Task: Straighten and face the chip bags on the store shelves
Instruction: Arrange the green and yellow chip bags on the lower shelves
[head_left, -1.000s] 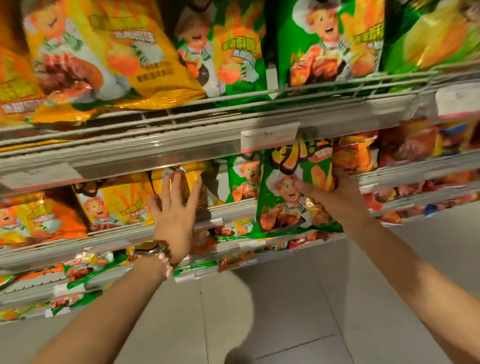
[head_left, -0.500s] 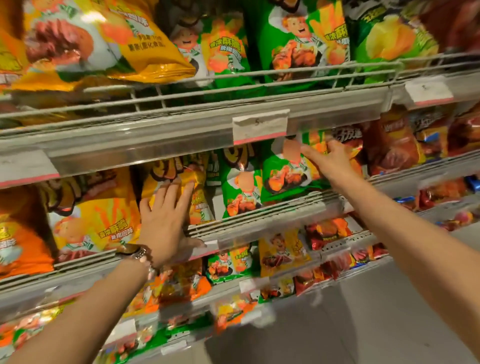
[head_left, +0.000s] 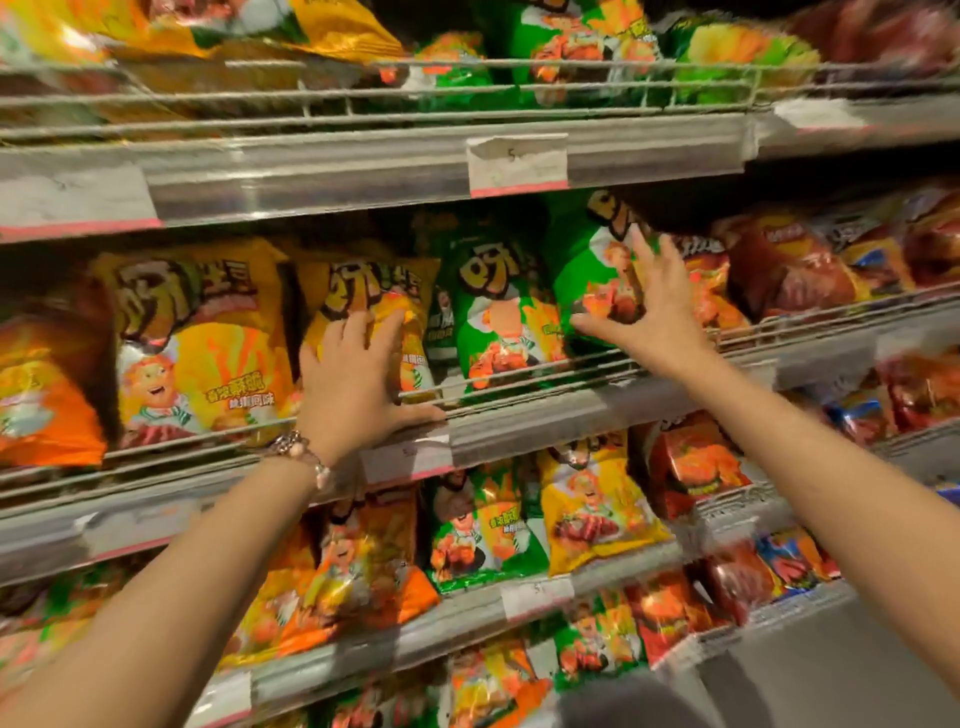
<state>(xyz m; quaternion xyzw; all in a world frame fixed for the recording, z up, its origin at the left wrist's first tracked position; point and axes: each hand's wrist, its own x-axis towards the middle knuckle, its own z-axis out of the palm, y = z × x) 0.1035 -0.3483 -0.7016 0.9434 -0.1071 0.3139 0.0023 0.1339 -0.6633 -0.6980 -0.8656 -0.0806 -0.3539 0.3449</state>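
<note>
Chip bags stand in a row on the middle wire shelf (head_left: 597, 415). My left hand (head_left: 358, 384) lies flat with straight fingers against a yellow bag (head_left: 363, 296), its thumb along the shelf's front rail. My right hand (head_left: 649, 306) has spread fingers on the front of a green bag (head_left: 587, 270), thumb low on the bag; the bag stands upright behind the rail. Between the two hands stands another green bag (head_left: 498, 322), facing forward. A second yellow bag (head_left: 202, 343) stands to the left.
Orange bag (head_left: 41, 395) at far left, red bags (head_left: 789, 270) to the right of the green ones. Upper shelf (head_left: 363, 171) with price tag (head_left: 517, 163) hangs close above. Lower shelves hold more yellow, green and red bags (head_left: 602, 514). Grey floor (head_left: 831, 665) at bottom right.
The green bag my right hand held in front of the shelf has gone up onto the middle shelf, and the hand now spreads on its front. My left hand stayed on the yellow bag.
</note>
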